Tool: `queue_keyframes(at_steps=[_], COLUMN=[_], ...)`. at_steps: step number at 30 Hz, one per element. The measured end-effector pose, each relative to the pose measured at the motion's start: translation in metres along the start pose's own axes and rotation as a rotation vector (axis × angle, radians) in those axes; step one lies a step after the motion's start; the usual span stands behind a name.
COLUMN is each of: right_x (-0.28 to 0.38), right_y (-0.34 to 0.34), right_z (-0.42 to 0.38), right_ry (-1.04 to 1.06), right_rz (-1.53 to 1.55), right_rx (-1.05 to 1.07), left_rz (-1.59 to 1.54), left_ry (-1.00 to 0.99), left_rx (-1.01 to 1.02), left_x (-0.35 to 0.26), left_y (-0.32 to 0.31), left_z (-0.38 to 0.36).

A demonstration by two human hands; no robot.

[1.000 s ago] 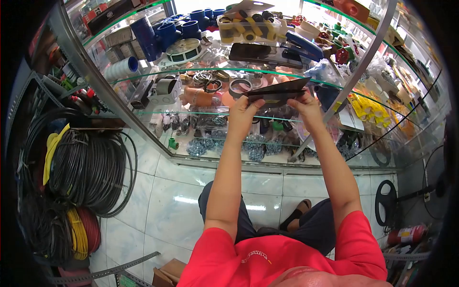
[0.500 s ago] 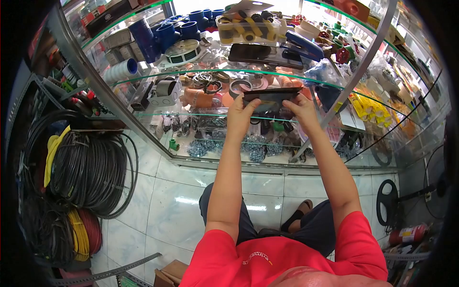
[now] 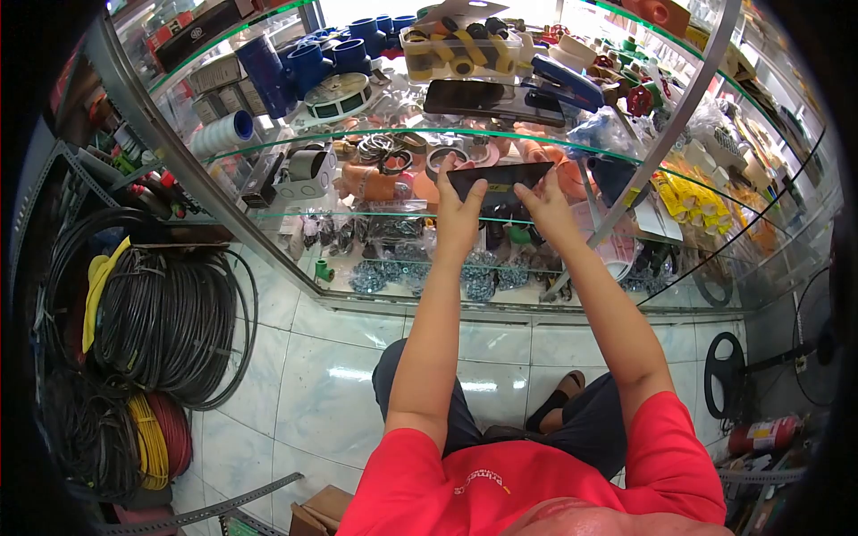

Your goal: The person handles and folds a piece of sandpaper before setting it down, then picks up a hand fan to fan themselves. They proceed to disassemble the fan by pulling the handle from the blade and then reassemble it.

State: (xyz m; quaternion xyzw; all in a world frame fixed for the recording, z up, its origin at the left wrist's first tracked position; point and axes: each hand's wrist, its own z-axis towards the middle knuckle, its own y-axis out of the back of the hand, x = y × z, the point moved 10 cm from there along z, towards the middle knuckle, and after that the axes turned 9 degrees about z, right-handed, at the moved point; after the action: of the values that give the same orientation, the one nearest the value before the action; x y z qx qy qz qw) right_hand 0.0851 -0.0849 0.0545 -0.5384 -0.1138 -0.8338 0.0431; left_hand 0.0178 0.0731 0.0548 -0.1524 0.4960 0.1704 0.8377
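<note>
Between both hands is a flat, black, roughly rectangular piece (image 3: 500, 181) with a small yellowish mark in its middle; its exact kind I cannot make out. My left hand (image 3: 458, 204) pinches its left end, thumb on the near face and fingers behind. At the other end, my right hand (image 3: 546, 207) grips it the same way. The piece is held up in front of the glass display case (image 3: 572, 308), near the middle shelf edge. Behind it, a roll of tape (image 3: 444, 159) and orange pipe fittings (image 3: 366, 182) lie on the shelf, partly hidden.
On the upper glass are a black phone-like slab (image 3: 493, 103), a blue stapler-like tool (image 3: 567, 82), a clear tub of black-and-yellow rolls (image 3: 460, 55) and blue pipe fittings (image 3: 313, 67). Coiled black cable (image 3: 165, 313) stands at left; a red fire extinguisher (image 3: 762, 434) lies at right.
Both hands have tilted the black piece, so more of its near face and the yellowish mark show. The hands have drawn slightly closer together, the right one moving left.
</note>
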Motion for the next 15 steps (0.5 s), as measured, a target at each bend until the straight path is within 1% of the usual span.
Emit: queue_keyframes(at_steps=[2,4,6,8,9,10,11,12,13,14,15], right_x=[-0.006,-0.008,-0.01,-0.015,-0.01,-0.005,-0.005,-0.005,-0.005,0.002,-0.002], right_y=[0.002,0.001,0.002,-0.002,-0.005,-0.005,-0.003,-0.005,-0.006,-0.003,-0.006], right_z=[0.0,-0.001,0.0,0.002,0.003,0.003,0.003,0.003,0.002,0.002,0.002], right_ry=[-0.035,-0.07,-0.065,-0.058,0.01,0.077,0.079,0.01,-0.058,-0.053,-0.152], right_rz=[-0.05,-0.139,-0.155,-0.17,0.031,0.231,0.232,0.22,0.209,0.209,0.252], right_rx=[-0.007,0.032,0.036,0.045,0.04,0.032,0.031,0.059,0.086,0.086,0.145], left_rz=[-0.002,0.012,0.028,0.121,0.124,0.169,0.213,0.211,0.161,0.111,0.11], left_ry=[0.014,0.019,0.023,-0.044,-0.046,0.008,0.062,0.058,0.056,0.052,0.048], left_rx=[0.004,0.021,0.035,0.018,0.015,0.013,0.011,0.012,0.002,-0.009,-0.012], left_x=[0.004,0.012,0.016,0.008,0.008,0.014,0.019,0.016,0.012,0.009,0.007], left_y=[0.0,0.0,-0.002,0.001,0.002,0.004,0.004,0.003,0.004,0.006,0.007], left_z=[0.0,0.001,0.001,0.0,-0.001,-0.001,-0.002,-0.003,-0.003,-0.003,-0.002])
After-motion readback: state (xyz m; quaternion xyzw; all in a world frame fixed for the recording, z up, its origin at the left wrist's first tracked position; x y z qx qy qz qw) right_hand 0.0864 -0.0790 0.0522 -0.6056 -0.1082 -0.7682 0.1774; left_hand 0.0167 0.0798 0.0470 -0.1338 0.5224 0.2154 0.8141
